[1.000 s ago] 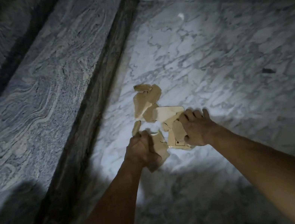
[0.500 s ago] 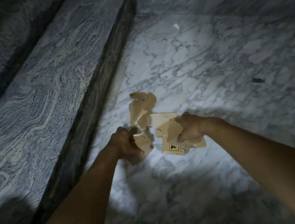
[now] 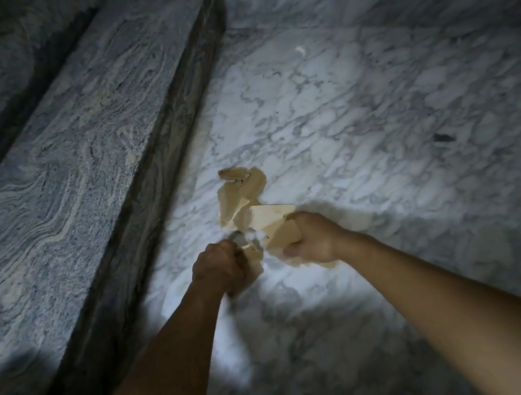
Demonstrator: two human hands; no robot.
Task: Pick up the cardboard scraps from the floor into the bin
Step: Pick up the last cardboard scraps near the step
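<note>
Fingers (image 3: 307, 224) on both sides are clenched on cardboard: left hand (image 3: 219, 269) balls up a small wad, right hand (image 3: 315, 240) grips a bigger bundle. A second ago the right lay flat on the pile, so the grab is done. The remaining cardboard scraps (image 3: 241, 197) lie on the floor (image 3: 381, 141) just beyond, near the step (image 3: 88, 158) at left. Bin not in view.

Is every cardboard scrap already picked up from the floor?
No, several cardboard scraps lie loose on the marble floor.
</note>
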